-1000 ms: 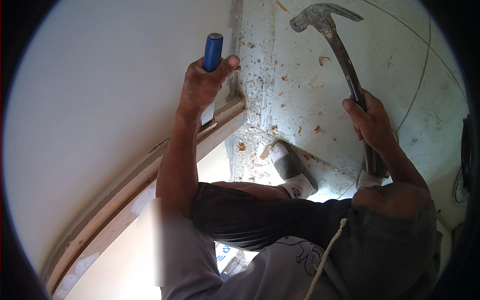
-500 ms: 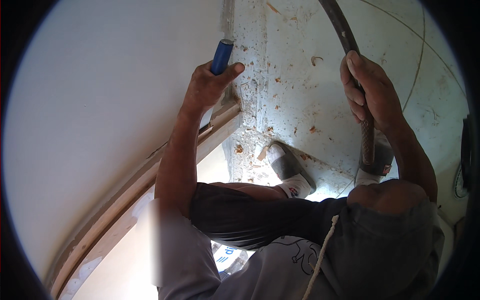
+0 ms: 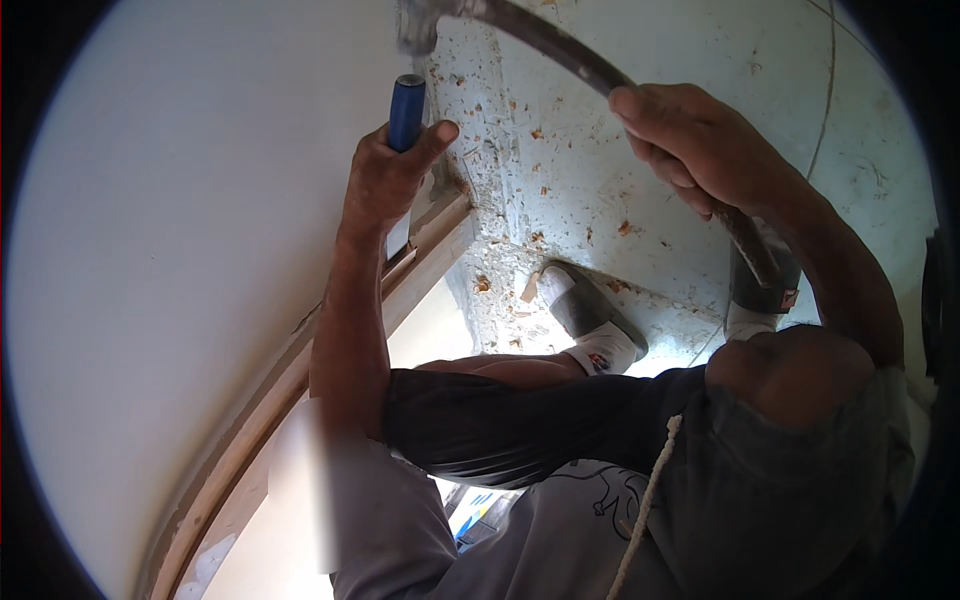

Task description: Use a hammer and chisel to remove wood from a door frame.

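Note:
My left hand (image 3: 384,178) is wrapped round the blue handle of a chisel (image 3: 406,112), held upright beside the white wall. Part of its flat pale blade shows below the hand, against the wooden door frame (image 3: 428,232). In my right hand (image 3: 705,145) is a hammer (image 3: 555,42) with a long dark handle. Its metal head, smeared by motion, hangs just above the chisel's butt end, with a small gap between them. The chisel's cutting edge is hidden behind my left wrist and forearm.
A white wall (image 3: 200,200) rises along the left. Wood chips (image 3: 625,228) and dust are scattered over the pale floor (image 3: 590,170). My two slippered feet (image 3: 585,300) stand on it. A dark object (image 3: 932,310) sits at the far right edge.
The hammer has swung left, bringing its head into view over the chisel. My left hand and the chisel appear slightly further left in the picture.

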Available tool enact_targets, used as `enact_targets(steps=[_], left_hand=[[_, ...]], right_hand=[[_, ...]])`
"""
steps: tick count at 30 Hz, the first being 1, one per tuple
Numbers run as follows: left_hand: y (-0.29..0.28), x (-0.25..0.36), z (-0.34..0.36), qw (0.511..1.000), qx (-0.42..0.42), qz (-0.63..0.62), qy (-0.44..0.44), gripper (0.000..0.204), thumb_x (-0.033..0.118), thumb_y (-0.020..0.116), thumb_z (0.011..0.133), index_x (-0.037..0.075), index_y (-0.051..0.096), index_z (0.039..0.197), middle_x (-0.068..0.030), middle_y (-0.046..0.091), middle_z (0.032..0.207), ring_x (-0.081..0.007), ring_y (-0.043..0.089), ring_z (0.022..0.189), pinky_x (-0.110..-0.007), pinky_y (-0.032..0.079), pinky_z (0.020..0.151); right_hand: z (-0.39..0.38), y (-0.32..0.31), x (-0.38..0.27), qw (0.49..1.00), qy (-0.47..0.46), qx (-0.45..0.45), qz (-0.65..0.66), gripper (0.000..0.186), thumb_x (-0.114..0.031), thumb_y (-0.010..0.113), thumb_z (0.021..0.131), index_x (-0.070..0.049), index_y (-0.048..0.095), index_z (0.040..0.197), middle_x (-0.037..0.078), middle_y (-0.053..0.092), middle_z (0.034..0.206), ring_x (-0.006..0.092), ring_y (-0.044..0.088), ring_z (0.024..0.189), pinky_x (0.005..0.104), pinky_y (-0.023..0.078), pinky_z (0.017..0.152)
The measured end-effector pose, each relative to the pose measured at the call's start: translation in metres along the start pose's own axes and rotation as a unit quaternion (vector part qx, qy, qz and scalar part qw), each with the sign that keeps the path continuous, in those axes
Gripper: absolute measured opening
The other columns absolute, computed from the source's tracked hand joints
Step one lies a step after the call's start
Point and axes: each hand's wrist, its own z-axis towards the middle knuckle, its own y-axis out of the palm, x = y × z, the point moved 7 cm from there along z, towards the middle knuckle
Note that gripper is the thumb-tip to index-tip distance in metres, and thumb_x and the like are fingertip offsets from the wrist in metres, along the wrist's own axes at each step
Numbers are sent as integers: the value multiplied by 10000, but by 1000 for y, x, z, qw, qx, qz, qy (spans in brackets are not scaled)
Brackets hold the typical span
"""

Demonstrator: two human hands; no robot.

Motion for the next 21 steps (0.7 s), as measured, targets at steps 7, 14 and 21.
enact_targets(steps=[7,14,21], left_hand=[[-2,-2,2,999,8,-37,-6,429,447,756,810,151,475,678,82,413,554,-14,349,437,-200,277,392],[-7,-7,-2,1000,18,8,-17,492,487,752,797,101,506,618,57,416,539,-50,367,504,-264,322,464],[0,5,-3,1000,11,-8,-5,498,490,754,795,102,504,608,61,409,539,-50,359,502,-261,318,463]], right_hand=[[5,-17,-13,996,2,53,69,522,-543,402,978,-96,473,718,-57,361,461,50,381,319,225,343,310],[8,4,1,998,39,-34,-34,528,-543,423,967,-90,476,701,-53,386,471,61,391,314,243,366,311],[-2,-25,-17,979,-57,122,151,521,-564,399,972,-106,455,730,-70,347,458,40,356,300,201,359,293]])
